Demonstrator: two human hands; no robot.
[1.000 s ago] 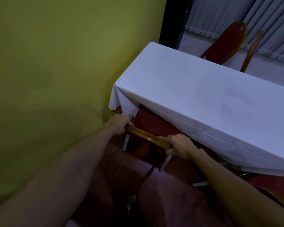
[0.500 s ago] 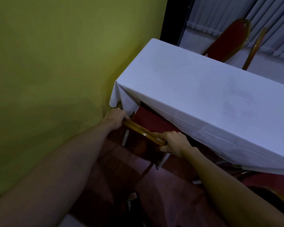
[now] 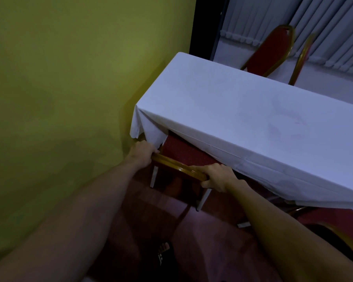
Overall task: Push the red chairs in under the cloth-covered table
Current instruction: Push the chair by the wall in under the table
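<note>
A yellow-green wall [image 3: 59, 88] filled the left side of the view. Beyond it stood a dark doorway or frame [image 3: 204, 25], and further right hung pale vertical blinds [image 3: 324, 27]. The floor [image 3: 208, 241] below was reddish and dim. A dark sandal with bare toes [image 3: 164, 253] showed near the bottom edge.

Both forearms are bare from the frame's lower edge to the wrists, with no sleeve showing. The left hand [image 3: 143, 152] and right hand [image 3: 218, 177] wear no gloves or rings. A foot [image 3: 165, 253] wears a dark open sandal with toes exposed.
</note>
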